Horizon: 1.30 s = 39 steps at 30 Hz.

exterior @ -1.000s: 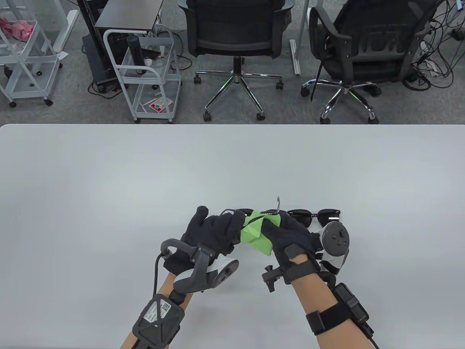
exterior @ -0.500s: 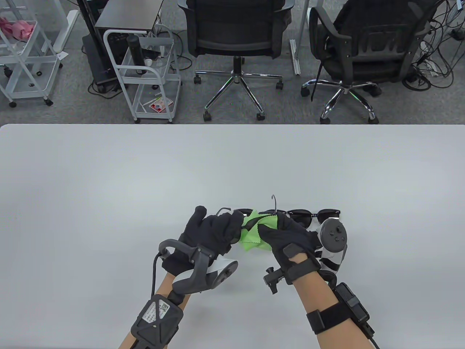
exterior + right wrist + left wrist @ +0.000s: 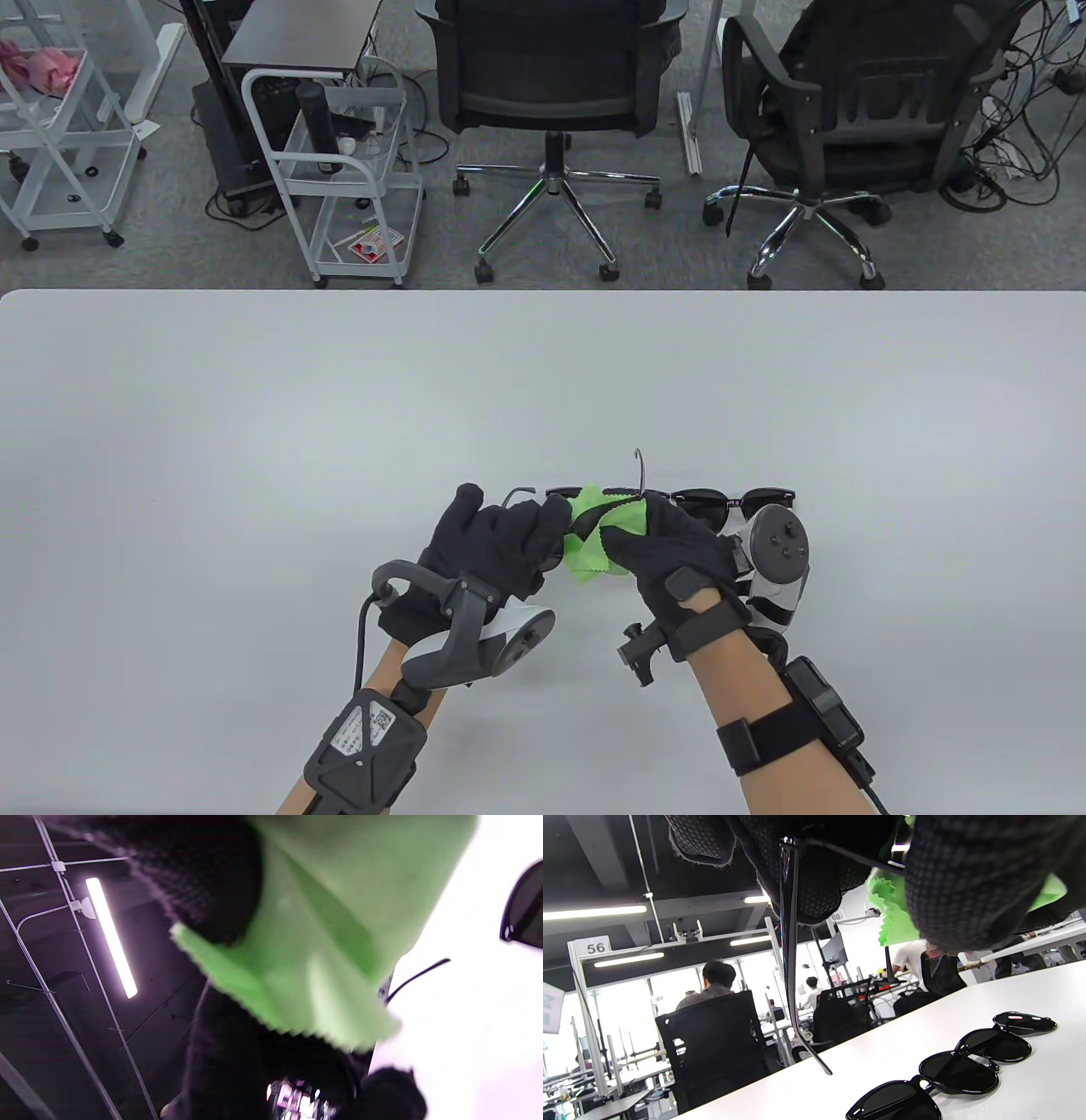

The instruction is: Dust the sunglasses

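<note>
Two gloved hands meet above the near middle of the white tabletop [image 3: 254, 407]. The left hand [image 3: 496, 543] grips a pair of black-framed dark-lensed sunglasses [image 3: 564, 497] raised off the surface, long axis running left to right, one thin temple arm [image 3: 791, 976] hanging free in the left wrist view. The right hand [image 3: 670, 548] pinches a bright green pinked-edge cleaning cloth [image 3: 594, 531] against that pair from its right side, so the wiping strokes probably run along the frame. Just beyond the right hand, more dark sunglasses [image 3: 730, 501] lie in a row on the tabletop.
</note>
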{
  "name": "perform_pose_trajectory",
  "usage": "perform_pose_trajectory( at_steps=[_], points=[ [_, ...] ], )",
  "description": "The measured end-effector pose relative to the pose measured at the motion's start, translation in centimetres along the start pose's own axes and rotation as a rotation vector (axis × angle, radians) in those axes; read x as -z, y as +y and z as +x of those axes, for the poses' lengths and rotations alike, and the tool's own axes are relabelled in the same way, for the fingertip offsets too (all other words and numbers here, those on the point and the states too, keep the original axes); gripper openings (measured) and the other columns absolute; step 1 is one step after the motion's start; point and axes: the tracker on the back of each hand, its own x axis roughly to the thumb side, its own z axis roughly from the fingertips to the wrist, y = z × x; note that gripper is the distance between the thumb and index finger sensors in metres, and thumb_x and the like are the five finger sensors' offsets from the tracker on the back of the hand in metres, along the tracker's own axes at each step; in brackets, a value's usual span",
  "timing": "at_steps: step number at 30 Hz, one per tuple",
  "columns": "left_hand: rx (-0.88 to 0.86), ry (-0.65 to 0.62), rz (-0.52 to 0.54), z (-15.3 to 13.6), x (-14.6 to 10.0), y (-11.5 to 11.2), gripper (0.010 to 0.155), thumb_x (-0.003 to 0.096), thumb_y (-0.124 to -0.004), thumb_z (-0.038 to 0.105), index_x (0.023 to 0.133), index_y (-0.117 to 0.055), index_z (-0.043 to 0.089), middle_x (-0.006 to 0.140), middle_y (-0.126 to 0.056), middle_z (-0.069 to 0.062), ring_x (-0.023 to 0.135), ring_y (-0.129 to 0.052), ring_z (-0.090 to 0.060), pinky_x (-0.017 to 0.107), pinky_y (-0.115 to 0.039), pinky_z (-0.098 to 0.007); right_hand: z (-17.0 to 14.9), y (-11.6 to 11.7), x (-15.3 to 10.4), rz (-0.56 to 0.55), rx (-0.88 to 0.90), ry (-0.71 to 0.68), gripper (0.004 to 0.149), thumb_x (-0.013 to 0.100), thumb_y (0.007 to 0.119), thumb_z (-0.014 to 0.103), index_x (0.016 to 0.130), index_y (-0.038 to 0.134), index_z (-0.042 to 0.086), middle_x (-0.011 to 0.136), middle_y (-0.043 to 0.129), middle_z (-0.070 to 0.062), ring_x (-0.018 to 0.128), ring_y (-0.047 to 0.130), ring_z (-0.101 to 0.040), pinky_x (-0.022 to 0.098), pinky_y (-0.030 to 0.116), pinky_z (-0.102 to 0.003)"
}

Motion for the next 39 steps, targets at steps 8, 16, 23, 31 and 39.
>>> perform_pose_trajectory(
  at_steps=[8, 16, 23, 31, 39],
  points=[
    [-0.01, -0.003, -0.007, 0.1, 0.0, 0.0, 0.096, 0.0261, -0.094, 0.061, 0.106, -0.046, 0.041, 0.098, -0.073, 0.02, 0.079, -0.094, -0.003, 0.078, -0.064, -0.048, -0.4, -0.3, -0.2, 0.055, 0.106, 0.018, 0.043, 0.047, 0.081, 0.044, 0.078, 0.091, 0.015, 0.071, 0.103, -0.002, 0.062, 0.103, -0.027, 0.059, 0.073, -0.058],
    [-0.004, -0.001, -0.016, 0.0, 0.0, -0.1, 0.096, 0.0268, -0.094, 0.059, 0.107, -0.045, 0.039, 0.098, -0.072, 0.018, 0.079, -0.093, -0.004, 0.079, -0.062, -0.049, 0.0, -0.1, 0.3, 0.038, -0.017, -0.008, 0.042, 0.038, 0.098, 0.033, 0.076, 0.09, 0.019, 0.069, 0.103, 0.002, 0.059, 0.105, -0.023, 0.058, 0.076, -0.055],
    [-0.07, 0.027, -0.015, -0.3, 0.3, 0.1, 0.098, 0.027, -0.093, 0.061, 0.107, -0.04, 0.04, 0.1, -0.07, 0.019, 0.082, -0.092, -0.003, 0.08, -0.061, -0.049, -0.1, -0.5, 0.1, 0.005, 0.064, -0.01, 0.042, 0.046, 0.082, 0.046, 0.073, 0.094, 0.016, 0.063, 0.106, 0.0, 0.051, 0.107, -0.023, 0.057, 0.078, -0.053],
    [-0.137, 0.107, -0.018, -2.3, -0.2, -0.1, 0.099, 0.0237, -0.098, 0.059, 0.106, -0.048, 0.037, 0.101, -0.074, 0.018, 0.086, -0.094, -0.006, 0.079, -0.062, -0.05, -0.8, 0.3, 0.5, 0.221, 0.13, 0.05, 0.046, 0.044, 0.087, 0.029, 0.088, 0.084, 0.015, 0.083, 0.098, -0.004, 0.07, 0.101, -0.031, 0.058, 0.073, -0.059],
    [-0.043, 0.021, 0.026, -0.2, 0.0, 0.9, 0.097, 0.0241, -0.098, 0.059, 0.106, -0.052, 0.035, 0.096, -0.078, 0.017, 0.08, -0.095, -0.006, 0.079, -0.061, -0.051, -0.1, -0.2, -0.5, -0.055, 0.017, 0.026, 0.041, 0.041, 0.093, 0.047, 0.068, 0.095, 0.017, 0.058, 0.105, 0.001, 0.046, 0.106, -0.022, 0.055, 0.078, -0.053]
  ],
)
